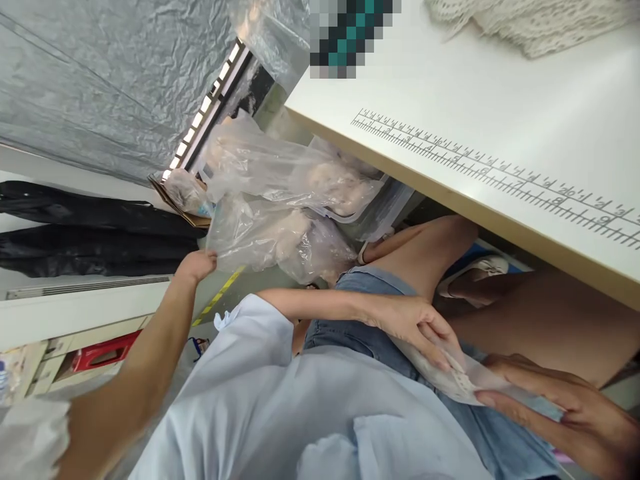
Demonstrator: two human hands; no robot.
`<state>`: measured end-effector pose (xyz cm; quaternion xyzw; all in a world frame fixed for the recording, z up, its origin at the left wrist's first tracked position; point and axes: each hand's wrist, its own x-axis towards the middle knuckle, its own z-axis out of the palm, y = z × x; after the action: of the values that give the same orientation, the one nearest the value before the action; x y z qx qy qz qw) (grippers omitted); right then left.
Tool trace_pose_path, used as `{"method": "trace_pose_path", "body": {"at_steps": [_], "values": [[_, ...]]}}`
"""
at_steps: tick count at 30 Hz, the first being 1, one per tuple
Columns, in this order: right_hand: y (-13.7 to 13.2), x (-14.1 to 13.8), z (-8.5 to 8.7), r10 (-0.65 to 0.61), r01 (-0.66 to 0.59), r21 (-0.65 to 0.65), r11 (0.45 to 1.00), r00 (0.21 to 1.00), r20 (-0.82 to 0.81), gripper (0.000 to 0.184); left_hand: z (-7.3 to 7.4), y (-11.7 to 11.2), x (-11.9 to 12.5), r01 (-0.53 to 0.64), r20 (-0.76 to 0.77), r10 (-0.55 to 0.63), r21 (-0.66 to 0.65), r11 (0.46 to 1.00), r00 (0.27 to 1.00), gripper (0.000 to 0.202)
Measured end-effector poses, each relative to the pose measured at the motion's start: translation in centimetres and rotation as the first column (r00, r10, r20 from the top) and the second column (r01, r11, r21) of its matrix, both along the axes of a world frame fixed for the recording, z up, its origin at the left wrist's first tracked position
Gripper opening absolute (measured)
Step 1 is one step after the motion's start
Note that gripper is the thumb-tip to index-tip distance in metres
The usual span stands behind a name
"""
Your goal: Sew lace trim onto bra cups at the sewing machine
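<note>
Over my lap, both my hands hold a clear plastic bag (483, 377) with white, lace-like fabric (457, 387) in it. My left hand (425, 327) pinches the bag's left part, fingers curled over the plastic. On the other side my right hand (545, 397) grips it, thumb pressed on the near edge and the other fingers partly hidden behind the film.
A white table (400, 73) printed with a ruler scale bears cream eyelet lace (535, 27). Beside it stand large clear bags (280, 173) with pale contents. At left, another person's hand (197, 265) grips a bag. Black trousers (90, 227) show farther left.
</note>
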<state>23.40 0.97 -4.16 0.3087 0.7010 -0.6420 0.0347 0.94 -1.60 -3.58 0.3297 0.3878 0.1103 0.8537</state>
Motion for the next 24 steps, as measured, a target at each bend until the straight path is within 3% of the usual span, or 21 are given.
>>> {"method": "trace_pose_path", "body": {"at_steps": [6,10,15,18,24], "values": [[0.4,0.9,-1.8,0.142,-0.142,-0.068,0.988,0.99,-0.004,0.004,-0.5,-0.3,-0.3,-0.024,0.005,0.024,0.004,1.0,1.0,0.039],[1.0,0.4,0.0,0.137,-0.136,-0.068,0.988,0.991,0.009,0.012,0.4,-0.1,-0.7,-0.002,-0.057,0.006,0.062,0.998,0.998,0.031],[1.6,-0.3,2.5,0.114,-0.119,-0.041,0.992,0.988,-0.106,0.025,1.7,0.4,-1.0,0.068,-0.203,-0.029,0.187,0.98,0.979,0.031],[1.7,0.1,2.3,0.09,-0.096,-0.033,0.995,0.984,-0.155,0.032,2.0,0.9,-0.7,0.085,-0.203,-0.052,0.158,0.984,0.978,0.031],[1.0,1.2,1.6,0.043,-0.047,-0.026,0.999,0.988,-0.15,0.027,2.4,1.1,0.2,0.117,-0.227,-0.083,0.142,0.983,0.97,0.03]]}}
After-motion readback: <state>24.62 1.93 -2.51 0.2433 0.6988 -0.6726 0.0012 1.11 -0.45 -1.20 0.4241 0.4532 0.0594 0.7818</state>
